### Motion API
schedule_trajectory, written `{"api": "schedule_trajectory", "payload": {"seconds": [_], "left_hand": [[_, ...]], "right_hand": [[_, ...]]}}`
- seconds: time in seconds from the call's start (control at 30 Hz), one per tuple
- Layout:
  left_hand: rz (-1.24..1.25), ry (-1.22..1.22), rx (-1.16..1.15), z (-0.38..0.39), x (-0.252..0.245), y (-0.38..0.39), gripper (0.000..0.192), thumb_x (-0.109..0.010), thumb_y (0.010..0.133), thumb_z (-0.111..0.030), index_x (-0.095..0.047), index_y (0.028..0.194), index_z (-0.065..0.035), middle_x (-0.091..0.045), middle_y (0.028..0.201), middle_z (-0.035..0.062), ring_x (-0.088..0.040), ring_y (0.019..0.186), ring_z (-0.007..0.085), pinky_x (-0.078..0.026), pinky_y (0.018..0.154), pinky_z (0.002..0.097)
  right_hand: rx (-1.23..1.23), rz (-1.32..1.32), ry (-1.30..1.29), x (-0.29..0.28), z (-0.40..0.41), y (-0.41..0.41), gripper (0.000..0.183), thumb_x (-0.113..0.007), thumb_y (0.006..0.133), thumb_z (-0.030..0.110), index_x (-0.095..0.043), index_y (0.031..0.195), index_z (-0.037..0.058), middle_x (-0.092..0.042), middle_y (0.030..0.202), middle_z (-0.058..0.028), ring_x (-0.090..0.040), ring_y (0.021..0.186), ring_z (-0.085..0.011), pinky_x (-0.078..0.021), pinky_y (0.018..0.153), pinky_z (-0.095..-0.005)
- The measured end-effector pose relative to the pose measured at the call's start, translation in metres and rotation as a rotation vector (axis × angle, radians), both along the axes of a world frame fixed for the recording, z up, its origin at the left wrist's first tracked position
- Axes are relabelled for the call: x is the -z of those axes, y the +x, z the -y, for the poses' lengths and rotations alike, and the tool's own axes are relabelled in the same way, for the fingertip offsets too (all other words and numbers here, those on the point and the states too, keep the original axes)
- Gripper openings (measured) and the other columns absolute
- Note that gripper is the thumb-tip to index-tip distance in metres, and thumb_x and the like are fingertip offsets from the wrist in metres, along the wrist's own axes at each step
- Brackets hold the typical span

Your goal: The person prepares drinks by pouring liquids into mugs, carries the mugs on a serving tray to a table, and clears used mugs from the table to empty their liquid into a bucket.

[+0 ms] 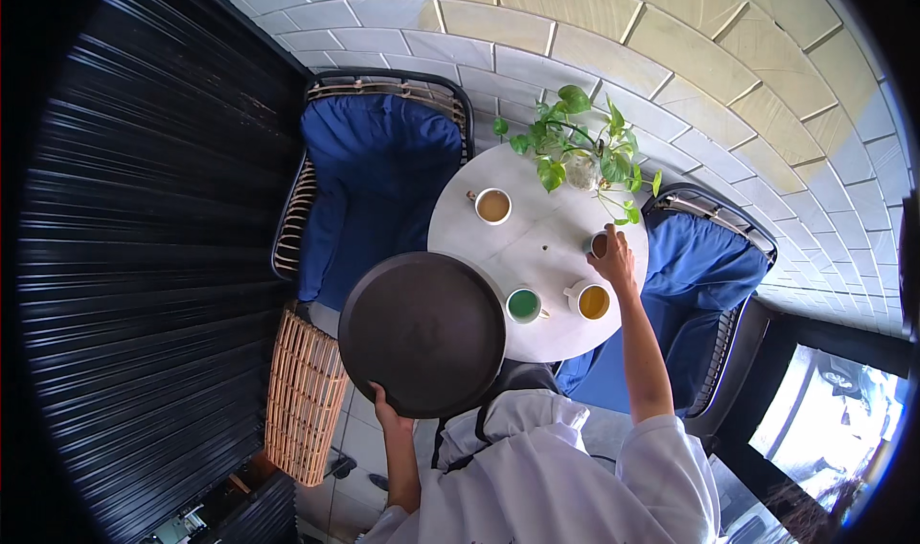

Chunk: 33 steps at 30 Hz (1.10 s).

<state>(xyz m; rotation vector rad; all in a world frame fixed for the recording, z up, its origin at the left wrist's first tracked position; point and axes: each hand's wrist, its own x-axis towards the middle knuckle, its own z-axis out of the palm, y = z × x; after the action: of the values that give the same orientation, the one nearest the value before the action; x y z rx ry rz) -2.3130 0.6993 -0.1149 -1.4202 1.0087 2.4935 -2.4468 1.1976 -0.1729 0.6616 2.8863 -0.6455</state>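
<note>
With my left hand I grip the near rim of a round dark serving tray, which bears nothing and overlaps the table's left front edge in view. My right hand is around a small cup of dark brown drink at the right side of the round white table. Nearer to me stand a white mug with green contents and a white mug of yellow drink. Toward the back left is a white mug of milky brown drink.
A leafy potted plant stands at the table's back, by the white brick wall. Chairs with blue cushions flank the table, one left and one right. A wicker stand is at lower left, beside dark corrugated panelling.
</note>
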Motion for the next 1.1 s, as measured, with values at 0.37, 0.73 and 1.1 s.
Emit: {"api": "schedule_trajectory", "payload": {"seconds": [0.37,0.73,1.1], "left_hand": [[-0.013,-0.028,0.061,0.01,0.017,0.006,0.061,-0.049,0.095,-0.046,-0.037,0.139,-0.0056,-0.046,0.137,0.0132,-0.047,0.123,0.033,-0.041,0.102,0.0508],[-0.027,0.001,0.069,0.023,0.02,0.021,0.057,-0.046,0.096,-0.045,-0.038,0.138,-0.0063,-0.046,0.137,0.0134,-0.047,0.123,0.0333,-0.041,0.103,0.0515],[-0.07,0.059,0.249,0.067,0.025,0.063,0.063,-0.049,0.095,-0.047,-0.037,0.139,-0.0042,-0.045,0.139,0.0127,-0.047,0.124,0.0335,-0.038,0.105,0.0508]], "right_hand": [[0.107,0.173,-0.129,0.0,0.025,0.081,0.119,-0.088,0.05,0.051,-0.03,0.134,-0.0101,-0.043,0.12,-0.0317,-0.054,0.106,-0.0442,-0.0489,0.088,-0.0458],[0.071,-0.141,-0.169,0.014,0.054,0.112,0.09,-0.087,0.052,0.021,-0.039,0.126,0.0023,-0.052,0.111,-0.0216,-0.055,0.103,-0.0397,-0.0482,0.088,-0.0472],[0.065,-0.223,-0.066,-0.113,0.099,0.184,0.081,-0.086,0.052,0.021,-0.044,0.119,0.003,-0.057,0.104,-0.0188,-0.06,0.095,-0.0378,-0.0505,0.079,-0.0472]]}}
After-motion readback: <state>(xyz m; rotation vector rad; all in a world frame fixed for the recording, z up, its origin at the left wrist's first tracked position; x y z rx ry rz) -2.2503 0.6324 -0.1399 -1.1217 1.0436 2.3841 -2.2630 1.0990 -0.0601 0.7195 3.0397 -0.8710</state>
